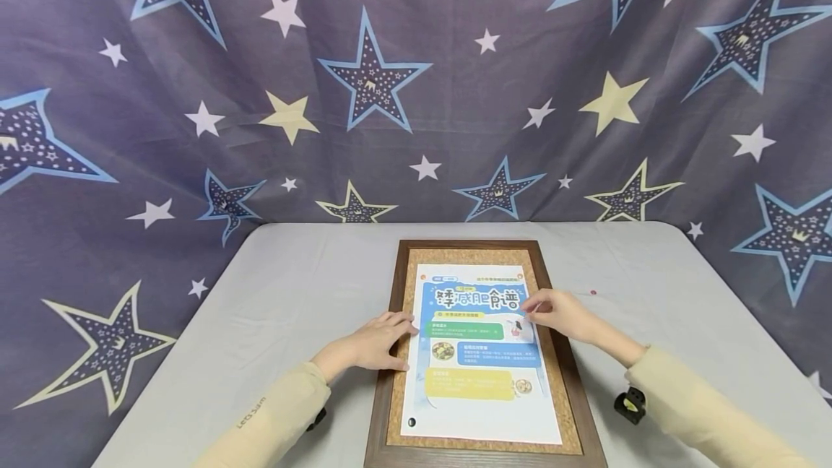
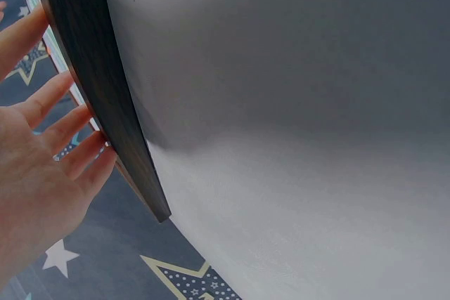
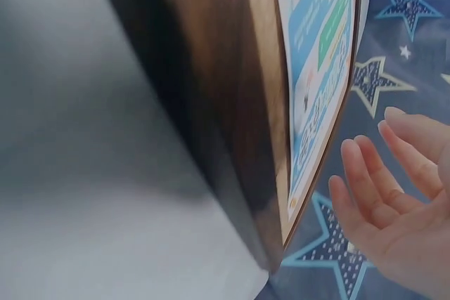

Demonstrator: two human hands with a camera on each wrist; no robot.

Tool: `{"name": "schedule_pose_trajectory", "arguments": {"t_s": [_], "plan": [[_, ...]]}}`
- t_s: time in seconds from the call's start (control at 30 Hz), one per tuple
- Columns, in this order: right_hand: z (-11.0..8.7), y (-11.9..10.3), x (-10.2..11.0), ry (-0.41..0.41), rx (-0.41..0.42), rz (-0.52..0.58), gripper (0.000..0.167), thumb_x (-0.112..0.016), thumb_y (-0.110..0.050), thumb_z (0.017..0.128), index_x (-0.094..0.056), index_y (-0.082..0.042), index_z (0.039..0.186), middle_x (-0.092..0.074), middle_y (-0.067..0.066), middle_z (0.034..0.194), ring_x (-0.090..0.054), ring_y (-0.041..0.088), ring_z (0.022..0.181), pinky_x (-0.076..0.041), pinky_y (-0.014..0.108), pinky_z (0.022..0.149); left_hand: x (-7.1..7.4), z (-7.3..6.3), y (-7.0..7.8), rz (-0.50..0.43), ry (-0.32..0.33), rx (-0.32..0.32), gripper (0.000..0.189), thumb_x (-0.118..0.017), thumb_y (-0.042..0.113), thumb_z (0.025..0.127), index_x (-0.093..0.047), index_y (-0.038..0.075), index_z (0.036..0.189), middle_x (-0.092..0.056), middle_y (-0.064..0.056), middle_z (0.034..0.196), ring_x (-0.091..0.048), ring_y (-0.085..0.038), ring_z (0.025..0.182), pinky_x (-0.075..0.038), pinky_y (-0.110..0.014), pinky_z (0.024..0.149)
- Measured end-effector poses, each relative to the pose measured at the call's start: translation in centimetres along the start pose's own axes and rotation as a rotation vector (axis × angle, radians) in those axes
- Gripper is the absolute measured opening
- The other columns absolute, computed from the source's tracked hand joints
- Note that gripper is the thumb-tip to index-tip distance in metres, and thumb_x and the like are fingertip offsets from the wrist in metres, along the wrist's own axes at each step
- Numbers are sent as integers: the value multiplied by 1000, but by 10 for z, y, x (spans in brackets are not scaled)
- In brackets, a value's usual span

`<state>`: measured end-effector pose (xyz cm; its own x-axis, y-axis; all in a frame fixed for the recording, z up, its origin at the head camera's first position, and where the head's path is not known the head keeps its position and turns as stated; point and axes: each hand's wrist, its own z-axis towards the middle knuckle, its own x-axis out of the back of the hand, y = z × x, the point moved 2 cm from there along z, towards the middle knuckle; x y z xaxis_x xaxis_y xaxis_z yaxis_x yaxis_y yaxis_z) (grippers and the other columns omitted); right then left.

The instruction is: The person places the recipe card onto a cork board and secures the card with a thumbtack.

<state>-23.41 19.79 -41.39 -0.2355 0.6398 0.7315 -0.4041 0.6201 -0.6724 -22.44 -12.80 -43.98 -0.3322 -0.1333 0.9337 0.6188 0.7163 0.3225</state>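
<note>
A printed poster (image 1: 481, 421) with blue, green and yellow panels lies on a cork board (image 1: 396, 410) in a dark brown wooden frame (image 1: 572, 374). My left hand (image 1: 373, 341) rests at the left side of the board, its spread fingers reaching over the frame to the paper's left edge. In the left wrist view those fingers look straight along the frame's side. My right hand (image 1: 557, 313) hovers by the poster's upper right edge. Its fingers (image 3: 380, 184) are loosely bent with nothing between them in the right wrist view. Small orange pins (image 1: 423, 276) mark the poster's upper corners.
A tiny red object (image 1: 593, 292) lies on the grey-covered table (image 1: 312, 266), right of the board. A black round spot (image 1: 412, 422) shows at the poster's lower left corner. Behind the table hangs a dark star-patterned curtain (image 1: 455, 121).
</note>
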Motion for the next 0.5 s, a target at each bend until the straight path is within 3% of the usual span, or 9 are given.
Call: {"name": "schedule_pose_trajectory", "arguments": {"t_s": [0.23, 0.5], "plan": [[-2, 15, 14, 55, -16, -39, 13, -60, -3, 80, -64, 5, 90, -64, 14, 88, -60, 23, 79, -50, 29, 69, 1, 0, 1, 5, 4, -5, 55, -65, 35, 78, -48, 7, 123, -33, -13, 137, -29, -30, 124, -26, -48, 99], [-4, 35, 23, 89, -22, -76, 12, -60, -1, 79, -64, 6, 88, -64, 15, 86, -58, 18, 68, -47, 24, 60, 0, 0, 0, 15, 9, -9, 56, -65, 36, 77, -48, 8, 123, -34, -13, 136, -30, -30, 123, -27, -48, 99]]}}
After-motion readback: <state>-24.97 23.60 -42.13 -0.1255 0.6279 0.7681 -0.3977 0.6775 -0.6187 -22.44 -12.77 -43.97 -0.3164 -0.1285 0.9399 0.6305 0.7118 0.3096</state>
